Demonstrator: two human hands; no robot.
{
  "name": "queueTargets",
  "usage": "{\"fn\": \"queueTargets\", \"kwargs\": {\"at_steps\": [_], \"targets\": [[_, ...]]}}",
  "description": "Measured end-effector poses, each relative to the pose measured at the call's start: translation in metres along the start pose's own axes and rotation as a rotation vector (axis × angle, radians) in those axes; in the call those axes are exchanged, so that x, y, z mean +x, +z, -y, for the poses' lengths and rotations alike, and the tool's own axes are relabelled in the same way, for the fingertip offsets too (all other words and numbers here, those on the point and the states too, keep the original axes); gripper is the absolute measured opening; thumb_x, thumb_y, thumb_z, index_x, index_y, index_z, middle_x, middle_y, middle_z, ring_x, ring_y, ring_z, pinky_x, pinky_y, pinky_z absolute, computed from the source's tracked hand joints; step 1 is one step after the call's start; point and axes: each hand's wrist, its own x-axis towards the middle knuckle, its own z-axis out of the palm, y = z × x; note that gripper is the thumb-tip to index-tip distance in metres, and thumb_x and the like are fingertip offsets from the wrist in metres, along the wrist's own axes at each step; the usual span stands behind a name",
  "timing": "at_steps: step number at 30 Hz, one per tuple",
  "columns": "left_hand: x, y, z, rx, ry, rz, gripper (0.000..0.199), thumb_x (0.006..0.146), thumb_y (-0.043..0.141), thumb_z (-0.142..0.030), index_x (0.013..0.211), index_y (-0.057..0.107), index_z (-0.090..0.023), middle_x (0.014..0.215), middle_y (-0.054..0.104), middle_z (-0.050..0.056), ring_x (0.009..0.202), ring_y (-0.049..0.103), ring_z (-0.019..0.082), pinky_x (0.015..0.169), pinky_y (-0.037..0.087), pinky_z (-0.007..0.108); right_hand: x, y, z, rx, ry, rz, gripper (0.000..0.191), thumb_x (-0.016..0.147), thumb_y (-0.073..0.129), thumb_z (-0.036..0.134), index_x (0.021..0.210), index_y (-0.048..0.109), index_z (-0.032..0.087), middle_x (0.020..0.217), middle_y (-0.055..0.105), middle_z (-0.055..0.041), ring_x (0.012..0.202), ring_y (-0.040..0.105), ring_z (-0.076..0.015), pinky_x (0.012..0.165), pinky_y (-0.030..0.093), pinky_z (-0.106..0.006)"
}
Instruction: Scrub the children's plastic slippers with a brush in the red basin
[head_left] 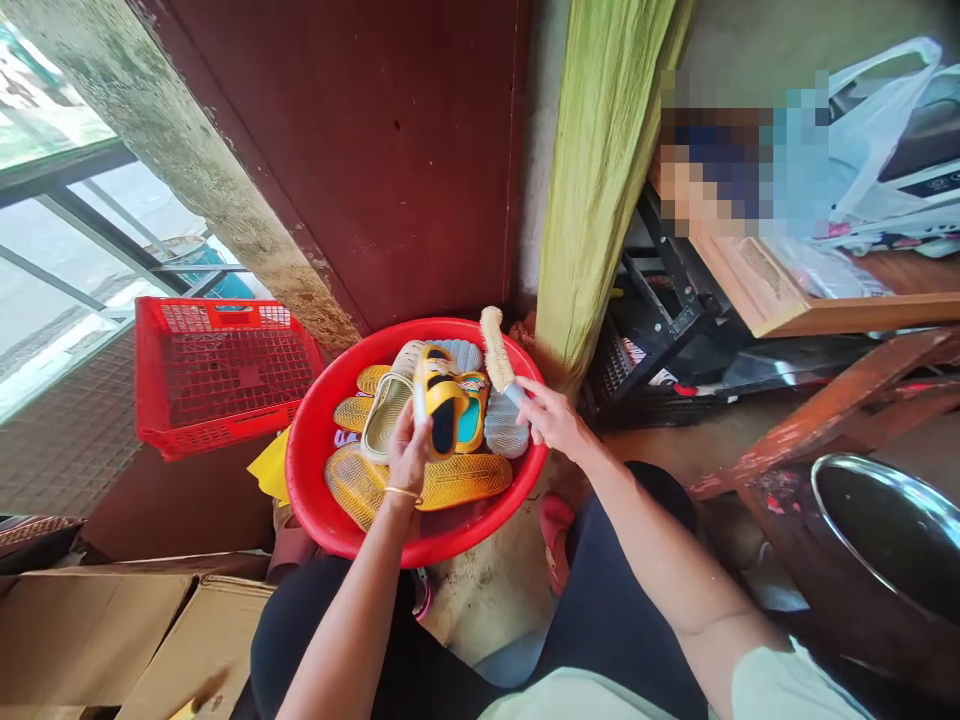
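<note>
Over a red plastic basin (309,490), my left hand (409,445) is closed around a yellow child's sandal (446,400) with a dark insole. My right hand (551,415) grips the grey handle of a scrubbing brush (495,350), whose pale bristles point up and away above the basin's right side. Inside the basin lie several shoes: a beige clog (386,410), another yellow sandal with a teal insole (470,420), grey soles (506,425) and yellow patterned soles (465,480) turned upward. The brush and the held sandal are apart.
A red plastic crate (225,370) stands left of the basin, with cardboard boxes (90,630) nearer me. A maroon panel (360,150) and a yellow-green post (600,180) rise behind. To the right are a wooden table (787,310) and a glass lid (892,530).
</note>
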Motion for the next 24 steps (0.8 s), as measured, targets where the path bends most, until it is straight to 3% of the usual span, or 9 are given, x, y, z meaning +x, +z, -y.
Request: {"fn": "queueTargets", "kwargs": {"at_steps": [2,5,9,12,15,18,21,24], "targets": [[0.003,0.01,0.016,-0.043,-0.079,0.028,0.065,0.074,0.083,-0.049,0.128,0.067,-0.018,0.12,0.073,0.01,0.115,0.068,0.026,0.101,0.053,0.036,0.004,0.006,-0.001,0.045,0.025,0.0,0.065,0.097,0.054,0.05,0.152,0.05,0.016,0.072,0.068,0.003,0.037,0.049,-0.0062,0.035,0.036,-0.017],[0.007,0.012,0.031,-0.126,-0.139,0.058,0.065,0.073,0.082,-0.05,0.128,0.066,-0.019,0.128,0.071,0.011,0.121,0.065,0.027,0.105,0.051,0.039,0.006,0.016,-0.005,0.056,0.03,0.039,0.064,0.096,0.057,0.048,0.151,0.051,0.016,0.074,0.07,0.002,0.037,0.05,-0.0059,0.037,0.04,-0.017],[0.007,0.004,0.024,-0.045,-0.048,0.102,0.066,0.077,0.077,-0.048,0.136,0.062,-0.022,0.145,0.06,0.013,0.137,0.054,0.028,0.114,0.044,0.044,0.005,0.028,-0.008,-0.037,0.047,0.088,0.055,0.1,0.054,0.038,0.15,0.052,0.017,0.073,0.07,0.0024,0.039,0.05,-0.0051,0.041,0.043,-0.016],[0.005,-0.013,0.005,0.25,0.139,0.034,0.056,0.076,0.076,-0.043,0.127,0.068,-0.021,0.147,0.057,0.012,0.14,0.05,0.03,0.118,0.039,0.044,-0.001,0.035,-0.006,-0.192,0.065,0.197,0.052,0.102,0.05,0.034,0.152,0.051,0.02,0.079,0.073,0.0008,0.043,0.054,-0.0067,0.045,0.045,-0.018],[0.008,-0.051,-0.014,0.459,0.217,-0.114,0.048,0.084,0.065,-0.043,0.125,0.068,-0.018,0.132,0.067,0.013,0.127,0.06,0.029,0.113,0.044,0.045,-0.01,0.037,0.002,-0.468,-0.018,0.326,0.049,0.102,0.051,0.031,0.151,0.054,0.027,0.104,0.078,-0.0036,0.072,0.07,-0.0134,0.065,0.053,-0.022],[0.013,-0.099,-0.025,0.794,0.098,-0.295,0.054,0.082,0.065,-0.043,0.129,0.064,-0.016,0.132,0.067,0.015,0.127,0.059,0.033,0.113,0.042,0.05,-0.012,0.037,0.008,-0.784,-0.056,0.367,0.051,0.102,0.049,0.029,0.153,0.053,0.031,0.125,0.075,-0.006,0.103,0.072,-0.0218,0.086,0.053,-0.028],[0.01,-0.126,-0.021,1.081,-0.137,-0.186,0.064,0.078,0.067,-0.04,0.135,0.059,-0.012,0.142,0.06,0.022,0.137,0.052,0.039,0.116,0.039,0.052,-0.005,0.039,0.008,-0.97,-0.009,0.353,0.053,0.103,0.042,0.028,0.156,0.048,0.03,0.127,0.075,-0.0082,0.109,0.072,-0.0247,0.09,0.053,-0.032],[-0.002,-0.12,-0.004,1.25,-0.304,-0.044,0.08,0.073,0.073,-0.043,0.141,0.052,-0.007,0.151,0.047,0.03,0.145,0.041,0.046,0.117,0.036,0.055,0.006,0.043,0.003,-1.058,0.021,0.325,0.054,0.103,0.04,0.027,0.157,0.047,0.03,0.127,0.075,-0.0096,0.11,0.072,-0.0265,0.089,0.053,-0.034]]}}
